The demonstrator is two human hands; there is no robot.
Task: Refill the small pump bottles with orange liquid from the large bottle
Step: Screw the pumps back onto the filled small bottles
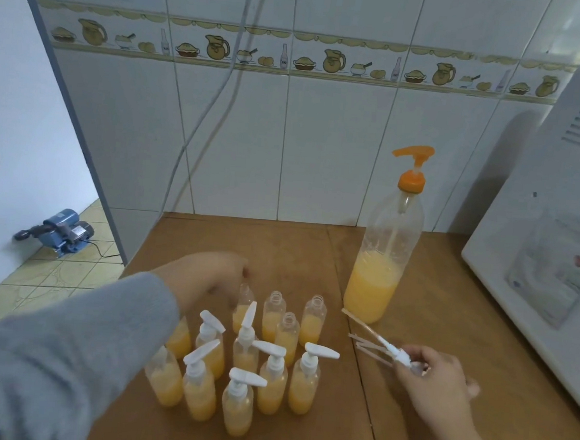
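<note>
We steady uncapped bottle (244,302) at cluster's back with left hand (209,279) (grip blurred, can't tell). Right hand (438,381) pinches pump (397,356); we'd feed tube straight down neck, then twist. Large bottle (378,260) stands right, on worktop (428,332).

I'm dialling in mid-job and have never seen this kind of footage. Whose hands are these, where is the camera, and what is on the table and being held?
There is no machine here: a person works bare-handed, filmed by one wide-angle camera worn on their head, looking down at a wooden table. The left hand, in a grey sleeve, reaches to the back of a cluster of small bottles holding orange liquid; whether it grips one is unclear. Several have white pump tops, and at least three at the back are open. The right hand pinches a loose pump top in its fingers, tube pointing away. The large bottle with an orange pump stands behind, roughly a third full.
</note>
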